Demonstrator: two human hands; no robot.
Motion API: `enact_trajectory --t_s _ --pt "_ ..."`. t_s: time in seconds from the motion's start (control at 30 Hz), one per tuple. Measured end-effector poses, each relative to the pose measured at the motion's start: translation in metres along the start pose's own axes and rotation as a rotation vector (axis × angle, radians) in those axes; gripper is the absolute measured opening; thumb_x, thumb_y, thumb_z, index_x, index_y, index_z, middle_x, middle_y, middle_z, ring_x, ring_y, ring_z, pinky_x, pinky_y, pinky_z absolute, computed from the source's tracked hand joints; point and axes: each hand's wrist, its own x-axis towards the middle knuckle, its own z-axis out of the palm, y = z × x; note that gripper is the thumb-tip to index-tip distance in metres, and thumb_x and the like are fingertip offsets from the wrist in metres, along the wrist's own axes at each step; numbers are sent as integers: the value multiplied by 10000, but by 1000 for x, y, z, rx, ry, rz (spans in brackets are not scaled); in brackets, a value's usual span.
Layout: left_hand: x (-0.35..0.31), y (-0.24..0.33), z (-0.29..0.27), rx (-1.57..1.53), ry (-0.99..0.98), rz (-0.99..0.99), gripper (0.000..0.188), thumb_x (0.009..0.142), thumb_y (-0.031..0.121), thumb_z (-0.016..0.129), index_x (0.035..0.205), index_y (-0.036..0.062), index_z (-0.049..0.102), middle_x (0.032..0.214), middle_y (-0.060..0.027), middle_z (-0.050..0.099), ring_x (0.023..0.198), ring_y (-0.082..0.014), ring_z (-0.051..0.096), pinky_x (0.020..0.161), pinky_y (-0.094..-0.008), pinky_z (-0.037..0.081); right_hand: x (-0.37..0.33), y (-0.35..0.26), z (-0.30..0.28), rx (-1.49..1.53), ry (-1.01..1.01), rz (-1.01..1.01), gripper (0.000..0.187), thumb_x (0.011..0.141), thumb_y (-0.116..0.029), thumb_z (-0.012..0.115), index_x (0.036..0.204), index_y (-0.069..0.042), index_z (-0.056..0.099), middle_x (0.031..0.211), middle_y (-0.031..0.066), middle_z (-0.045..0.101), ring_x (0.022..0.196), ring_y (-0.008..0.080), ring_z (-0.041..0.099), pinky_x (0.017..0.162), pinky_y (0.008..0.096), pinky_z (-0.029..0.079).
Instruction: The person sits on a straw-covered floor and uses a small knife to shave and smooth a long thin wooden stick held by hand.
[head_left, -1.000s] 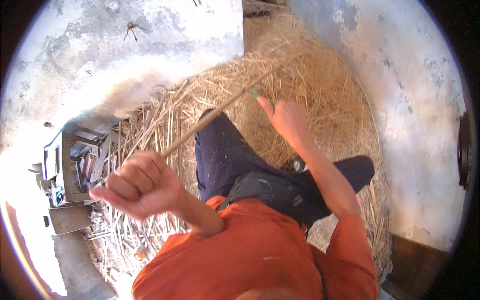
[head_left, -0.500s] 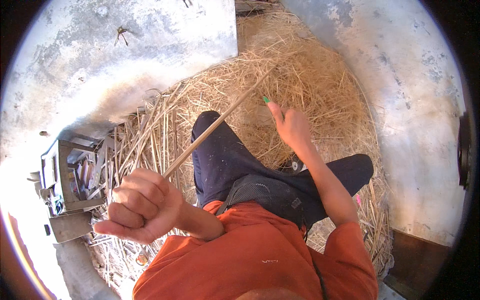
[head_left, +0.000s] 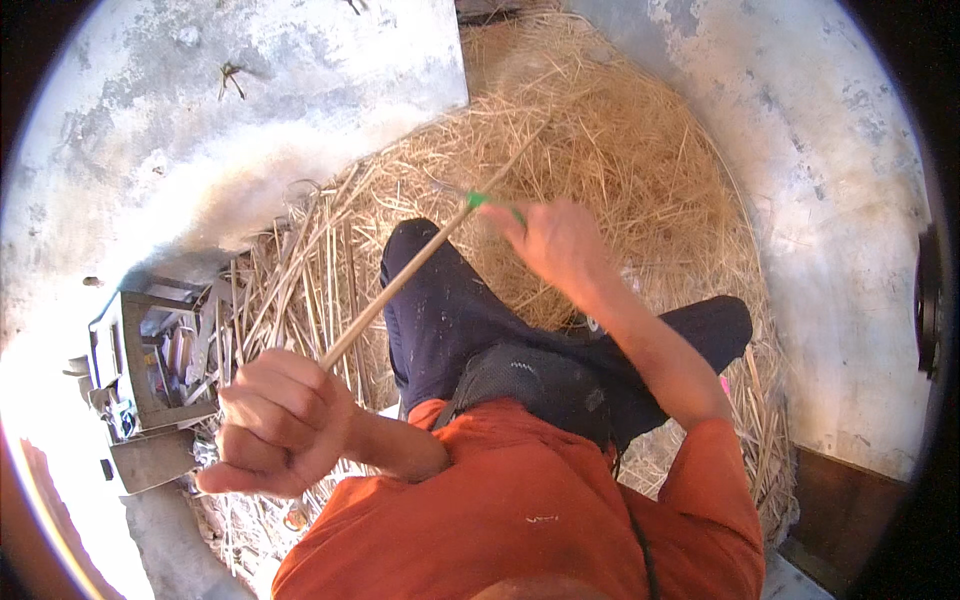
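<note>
My left hand (head_left: 280, 425) is closed around the near end of a long, thin, pale stick (head_left: 392, 287). The stick slants up and away to the right, over my bent left knee, its far end above the straw. My right hand (head_left: 560, 250), slightly blurred, grips a small knife (head_left: 477, 200) with a green handle. Its thin blade points left and looks curved. The front of the handle overlaps the stick a little past my knee; whether the blade touches it I cannot tell.
Loose straw (head_left: 640, 150) covers the floor around my crossed legs. Longer stalks (head_left: 290, 290) lie at the left, beside a wooden box (head_left: 165, 350) with odds and ends inside. Worn pale walls (head_left: 300, 90) stand close on both sides, and a brown panel (head_left: 850, 510) is at the lower right.
My right hand has moved left with the knife, from beside the stick to across it. My left hand keeps its hold on the stick, almost unmoved.
</note>
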Motion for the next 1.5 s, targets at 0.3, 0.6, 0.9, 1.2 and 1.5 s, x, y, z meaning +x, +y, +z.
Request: enact_trajectory --t_s 0.3,0.6,0.9,1.2,1.5 --pt "1 -2 2 56 71 27 542 965 441 239 504 156 234 341 64 203 272 -22 135 263 -172 121 -13 107 33 -153 -117 505 709 907 -556 326 566 9 587 431 134 466 389 271 472 406 385 364" --pt "-2 0 8 247 246 13 507 974 421 191 537 169 240 384 75 164 312 -37 98 320 -193 106 -43 -29 -18 635 2 30 478 902 -417 463 678 -6 562 488 157 455 407 253 455 436 386 360" --pt "-5 3 27 257 344 -12 479 985 375 177 554 172 226 409 59 167 335 -49 95 330 -208 111 -49 -46 -13 446 -124 88 386 894 -343 502 697 -17 560 502 179 488 483 377 522 425 416 389" --pt "-1 5 15 157 181 -28 508 978 395 168 527 164 202 377 51 184 294 -45 114 269 -194 142 -59 -58 -32 567 -206 139 305 910 -250 479 836 9 622 664 243 535 644 399 564 511 387 420" --pt "-2 0 14 -37 -116 -31 532 964 412 280 489 174 245 343 74 200 271 -12 129 254 -175 122 -68 -56 -35 390 -40 -172 366 921 -262 455 685 7 534 548 206 475 507 388 500 449 389 372"
